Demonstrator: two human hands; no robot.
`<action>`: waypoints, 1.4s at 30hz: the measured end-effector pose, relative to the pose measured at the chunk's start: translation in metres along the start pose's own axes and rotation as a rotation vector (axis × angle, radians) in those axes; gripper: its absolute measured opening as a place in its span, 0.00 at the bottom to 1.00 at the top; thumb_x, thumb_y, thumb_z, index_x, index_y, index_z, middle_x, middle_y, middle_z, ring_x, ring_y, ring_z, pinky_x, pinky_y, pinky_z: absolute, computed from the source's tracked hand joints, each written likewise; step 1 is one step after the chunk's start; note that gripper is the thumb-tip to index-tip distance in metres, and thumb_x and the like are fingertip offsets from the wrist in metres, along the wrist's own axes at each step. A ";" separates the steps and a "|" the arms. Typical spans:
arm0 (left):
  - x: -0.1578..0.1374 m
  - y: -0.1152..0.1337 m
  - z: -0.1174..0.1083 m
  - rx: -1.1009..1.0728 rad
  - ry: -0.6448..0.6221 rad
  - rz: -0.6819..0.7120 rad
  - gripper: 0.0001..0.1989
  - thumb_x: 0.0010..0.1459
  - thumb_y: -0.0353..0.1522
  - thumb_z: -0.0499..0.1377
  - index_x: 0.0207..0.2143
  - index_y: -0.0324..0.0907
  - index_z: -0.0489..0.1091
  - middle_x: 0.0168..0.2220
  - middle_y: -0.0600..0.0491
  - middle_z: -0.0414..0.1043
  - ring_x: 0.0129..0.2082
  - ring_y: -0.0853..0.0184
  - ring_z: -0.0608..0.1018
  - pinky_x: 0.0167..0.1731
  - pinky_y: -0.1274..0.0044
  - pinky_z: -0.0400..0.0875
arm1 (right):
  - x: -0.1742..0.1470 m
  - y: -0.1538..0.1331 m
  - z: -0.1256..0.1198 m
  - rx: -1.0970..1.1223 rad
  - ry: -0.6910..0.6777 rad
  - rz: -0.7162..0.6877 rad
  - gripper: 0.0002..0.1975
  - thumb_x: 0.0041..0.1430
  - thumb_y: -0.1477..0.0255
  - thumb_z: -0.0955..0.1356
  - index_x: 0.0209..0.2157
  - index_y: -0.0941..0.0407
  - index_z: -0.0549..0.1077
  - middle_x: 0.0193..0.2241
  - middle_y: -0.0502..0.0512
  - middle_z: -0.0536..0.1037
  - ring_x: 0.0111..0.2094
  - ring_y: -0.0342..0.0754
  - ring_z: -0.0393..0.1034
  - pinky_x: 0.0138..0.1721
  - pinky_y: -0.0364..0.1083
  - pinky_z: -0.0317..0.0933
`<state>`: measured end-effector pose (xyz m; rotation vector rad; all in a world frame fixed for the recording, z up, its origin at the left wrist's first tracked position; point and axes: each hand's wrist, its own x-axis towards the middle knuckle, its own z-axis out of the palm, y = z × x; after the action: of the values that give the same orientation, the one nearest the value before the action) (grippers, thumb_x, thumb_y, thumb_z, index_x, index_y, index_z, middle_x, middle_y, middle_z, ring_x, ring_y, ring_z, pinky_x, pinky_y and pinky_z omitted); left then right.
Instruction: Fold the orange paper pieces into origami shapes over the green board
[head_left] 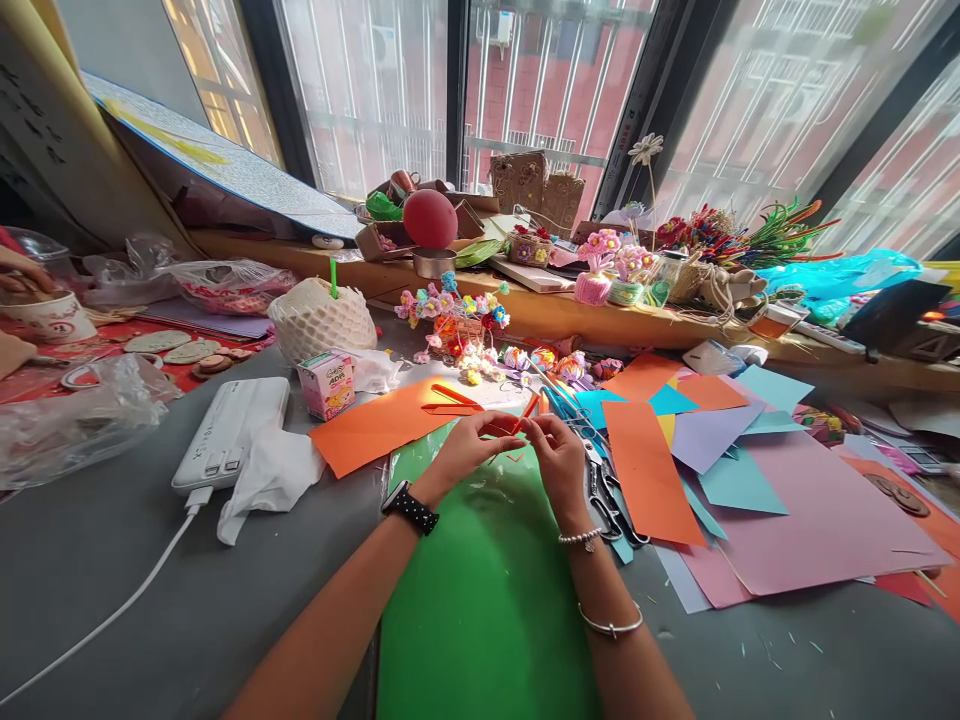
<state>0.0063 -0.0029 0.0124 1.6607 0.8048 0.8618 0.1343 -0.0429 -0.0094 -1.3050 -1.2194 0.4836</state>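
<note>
Left hand [469, 450] and right hand [556, 455] both pinch a thin orange paper strip [525, 412] above the green sheet [484, 590]; fingertips hide its lower end. Scissors [607, 490] lie just right; grey table [112, 560] open left.

The small orange paper strip [517, 425] pinched between the left hand [469, 450] and right hand [559, 455] is mostly covered by fingers; its shape cannot be told. Both forearms run off the bottom edge. At the upper left edge, another person's hand [22, 272] is cut off. The scissors [607, 495] lie partly under paper. Print on the small carton [328, 384] is too small to read.
</note>
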 end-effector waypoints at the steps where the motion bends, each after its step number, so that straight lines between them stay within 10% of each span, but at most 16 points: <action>1: 0.000 0.001 0.000 -0.016 -0.002 -0.015 0.17 0.41 0.36 0.62 0.35 0.37 0.69 0.36 0.48 0.71 0.34 0.64 0.73 0.28 0.78 0.67 | 0.000 0.000 0.000 0.001 0.002 -0.003 0.13 0.50 0.62 0.63 0.24 0.58 0.69 0.23 0.52 0.71 0.26 0.43 0.65 0.27 0.42 0.60; 13: 0.001 -0.006 -0.002 -0.149 0.038 -0.042 0.18 0.45 0.36 0.59 0.39 0.37 0.67 0.38 0.47 0.71 0.39 0.62 0.71 0.37 0.73 0.66 | 0.002 0.002 0.001 0.034 0.079 0.002 0.11 0.50 0.65 0.63 0.32 0.58 0.68 0.29 0.55 0.73 0.29 0.45 0.67 0.27 0.43 0.62; 26: 0.001 -0.008 -0.002 0.066 0.177 -0.054 0.18 0.43 0.43 0.57 0.16 0.39 0.58 0.16 0.59 0.55 0.18 0.74 0.61 0.18 0.80 0.55 | 0.000 0.001 0.006 -0.027 0.030 -0.047 0.13 0.51 0.70 0.62 0.40 0.58 0.67 0.24 0.52 0.71 0.26 0.43 0.66 0.29 0.43 0.63; 42: 0.002 -0.009 -0.001 -0.057 0.233 0.000 0.18 0.45 0.43 0.54 0.16 0.39 0.57 0.16 0.59 0.50 0.17 0.75 0.55 0.17 0.80 0.49 | -0.001 -0.002 0.004 -0.109 -0.013 -0.239 0.15 0.53 0.77 0.60 0.41 0.54 0.71 0.28 0.52 0.68 0.30 0.42 0.64 0.32 0.41 0.60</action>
<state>0.0057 0.0017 0.0047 1.5279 0.9297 1.0818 0.1296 -0.0421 -0.0089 -1.2285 -1.4079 0.2567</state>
